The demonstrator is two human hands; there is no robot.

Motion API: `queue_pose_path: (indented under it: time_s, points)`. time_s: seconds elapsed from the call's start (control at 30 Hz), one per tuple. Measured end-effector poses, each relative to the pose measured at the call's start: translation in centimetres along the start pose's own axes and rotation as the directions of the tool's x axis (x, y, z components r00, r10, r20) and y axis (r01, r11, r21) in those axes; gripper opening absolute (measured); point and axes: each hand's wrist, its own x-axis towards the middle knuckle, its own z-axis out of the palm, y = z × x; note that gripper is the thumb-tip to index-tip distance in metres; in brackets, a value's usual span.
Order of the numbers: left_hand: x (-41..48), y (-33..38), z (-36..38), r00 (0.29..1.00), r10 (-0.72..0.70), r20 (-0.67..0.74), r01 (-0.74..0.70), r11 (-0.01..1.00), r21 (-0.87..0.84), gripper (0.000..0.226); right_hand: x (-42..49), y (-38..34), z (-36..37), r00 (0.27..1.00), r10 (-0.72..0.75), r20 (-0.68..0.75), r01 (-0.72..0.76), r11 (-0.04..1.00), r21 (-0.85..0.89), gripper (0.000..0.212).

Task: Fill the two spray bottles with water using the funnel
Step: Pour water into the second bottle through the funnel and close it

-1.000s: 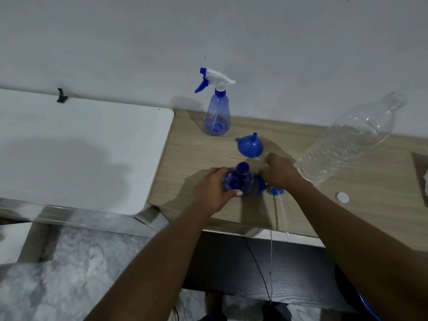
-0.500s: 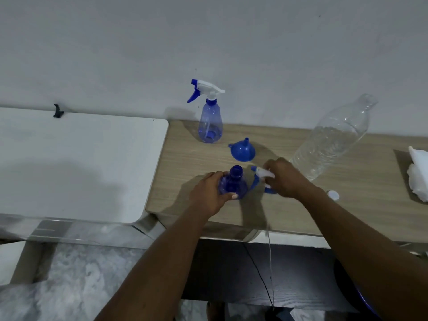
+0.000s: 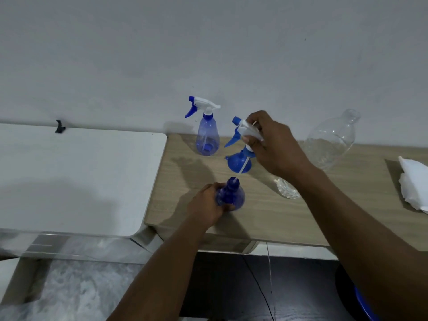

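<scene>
My left hand (image 3: 205, 205) grips a blue spray bottle body (image 3: 231, 195) standing near the wooden table's front edge. My right hand (image 3: 271, 144) holds its white and blue spray head (image 3: 243, 133) lifted above the bottle; the thin dip tube (image 3: 240, 169) slants down, with its tip at the bottle's open neck. A blue funnel (image 3: 238, 163) lies mouth-down on the table just behind the tube. The second spray bottle (image 3: 207, 137), with its head on, stands by the wall. A large clear water bottle (image 3: 328, 142) stands at the right, partly behind my right arm.
A white board or tabletop (image 3: 76, 177) adjoins the wooden table (image 3: 266, 216) on the left. A crumpled white cloth (image 3: 412, 184) lies at the far right. Thin cables (image 3: 268, 274) hang below the table's front edge, and a black clip (image 3: 59, 126) sits by the wall.
My right hand has risen from table level, pulling the spray head and its dip tube up out of the bottle. My left hand has kept its hold on the bottle body.
</scene>
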Motion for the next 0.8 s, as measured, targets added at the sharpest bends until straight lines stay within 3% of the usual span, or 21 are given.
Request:
queue_pose_path:
  time_s: [0.27, 0.43, 0.53, 0.8]
  points:
    - [0.2, -0.3, 0.5, 1.0, -0.024, -0.016, 0.023, 1.0, -0.02, 0.075, -3.0, 2.5, 7.1, 0.966, -0.025, 0.258, 0.04, 0.998, -0.054, 0.024]
    - [0.4, -0.2, 0.5, 1.0, -0.02, -0.012, 0.02, 1.0, -0.005, 0.073, -3.3, 2.9, 8.3, 0.95, -0.007, 0.314, 0.04, 0.994, -0.099, 0.028]
    - [0.4, -0.3, 0.6, 1.0, 0.007, -0.011, -0.007, 1.0, 0.012, 0.071, -3.6, 3.5, 8.3, 0.927, -0.066, 0.368, 0.127, 0.981, -0.146, 0.038]
    - [0.5, -0.4, 0.8, 0.999, 0.015, -0.03, -0.016, 1.0, -0.007, 0.067, -3.8, 3.6, 9.3, 0.967, -0.06, 0.247, 0.138, 0.939, -0.314, 0.043]
